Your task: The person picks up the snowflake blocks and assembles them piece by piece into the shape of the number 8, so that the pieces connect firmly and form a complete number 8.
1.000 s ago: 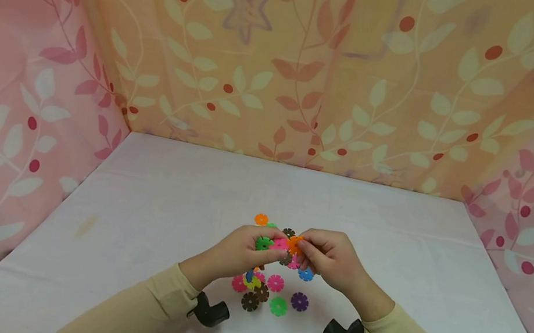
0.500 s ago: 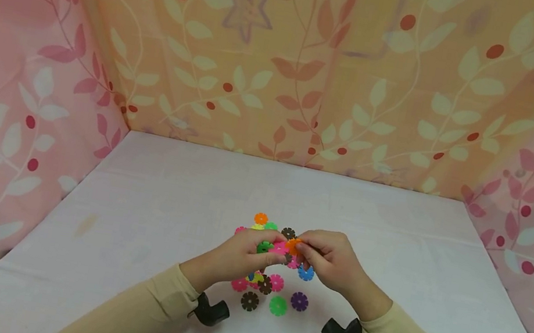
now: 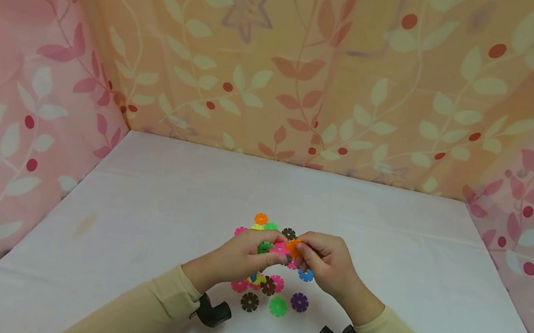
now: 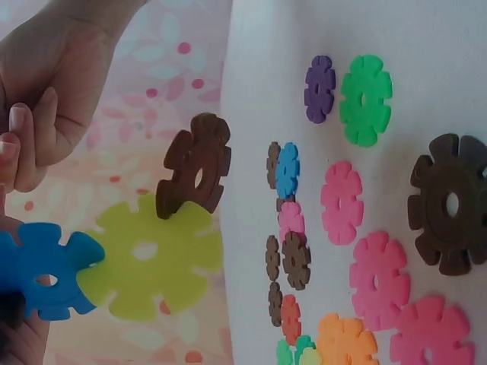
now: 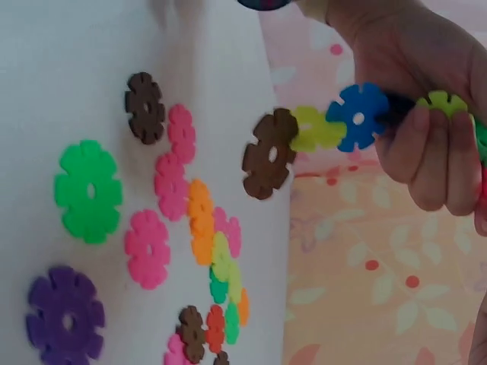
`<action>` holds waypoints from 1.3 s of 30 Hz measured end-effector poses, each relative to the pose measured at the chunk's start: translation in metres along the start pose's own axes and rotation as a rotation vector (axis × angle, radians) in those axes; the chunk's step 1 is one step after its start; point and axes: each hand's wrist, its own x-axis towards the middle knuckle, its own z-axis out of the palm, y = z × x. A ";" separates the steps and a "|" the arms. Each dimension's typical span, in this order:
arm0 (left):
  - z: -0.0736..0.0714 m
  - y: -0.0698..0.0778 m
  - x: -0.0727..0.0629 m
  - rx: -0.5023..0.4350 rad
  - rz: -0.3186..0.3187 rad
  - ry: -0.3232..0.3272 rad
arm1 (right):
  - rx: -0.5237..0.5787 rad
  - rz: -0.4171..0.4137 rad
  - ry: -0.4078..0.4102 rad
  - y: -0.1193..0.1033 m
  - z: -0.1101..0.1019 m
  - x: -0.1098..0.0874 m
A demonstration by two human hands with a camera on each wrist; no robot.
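Note:
My left hand (image 3: 248, 253) grips a chain of interlocking snowflake discs. A dark green disc (image 3: 264, 247) and a pink disc (image 3: 279, 248) show between its fingers and thumb. Below that hand the chain hangs free, with a blue disc (image 5: 358, 118), a yellow disc (image 5: 316, 129) and a brown disc (image 5: 270, 154) at its end. With thumb and fingers my right hand (image 3: 330, 264) pinches an orange disc (image 3: 293, 247) at the pink one's edge. How deep their slots meet is hidden by the fingers.
Loose discs lie on the white table (image 3: 163, 184) under and around the hands, among them a purple disc (image 3: 299, 302), a light green disc (image 3: 277, 307) and a blue disc (image 3: 305, 274). Patterned cloth (image 3: 282, 75) walls the table's back and sides.
The right hand has shifted slightly down, and the orange disc has tilted to a narrower face. The chain's hanging brown end has swung a little to the right. The left hand has barely moved.

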 end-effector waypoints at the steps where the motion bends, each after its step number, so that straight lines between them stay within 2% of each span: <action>1: 0.000 0.000 0.000 -0.002 -0.006 0.002 | 0.004 0.009 0.015 0.000 0.002 -0.001; 6: 0.000 -0.004 0.001 -0.016 -0.013 0.015 | 0.048 0.107 0.067 0.003 0.007 -0.003; 10: -0.001 -0.007 0.000 -0.013 -0.025 0.000 | 0.028 0.111 0.025 0.004 0.005 -0.003; 13: -0.002 -0.009 0.001 -0.037 -0.042 -0.011 | -0.026 0.102 -0.020 0.001 0.001 0.002; 16: -0.003 -0.009 0.002 -0.122 -0.077 -0.016 | -0.067 0.189 -0.042 -0.001 -0.002 0.007; 20: -0.001 -0.010 0.003 -0.274 -0.155 -0.013 | -0.091 0.349 -0.052 0.010 -0.004 0.008; 26: 0.004 -0.017 0.008 -0.428 -0.309 0.056 | -0.056 0.478 -0.069 0.032 -0.005 0.006; 29: 0.006 -0.022 0.009 -0.434 -0.353 0.074 | -0.031 0.506 -0.086 0.037 -0.005 0.007; 34: 0.010 -0.028 0.009 -0.386 -0.357 0.053 | -0.037 0.554 -0.104 0.043 -0.006 0.008; 37: 0.013 -0.031 0.009 -0.361 -0.383 0.063 | -0.052 0.629 -0.133 0.052 -0.011 0.007; 39: 0.015 -0.033 0.009 -0.359 -0.407 0.079 | -0.087 0.693 -0.187 0.059 -0.013 0.005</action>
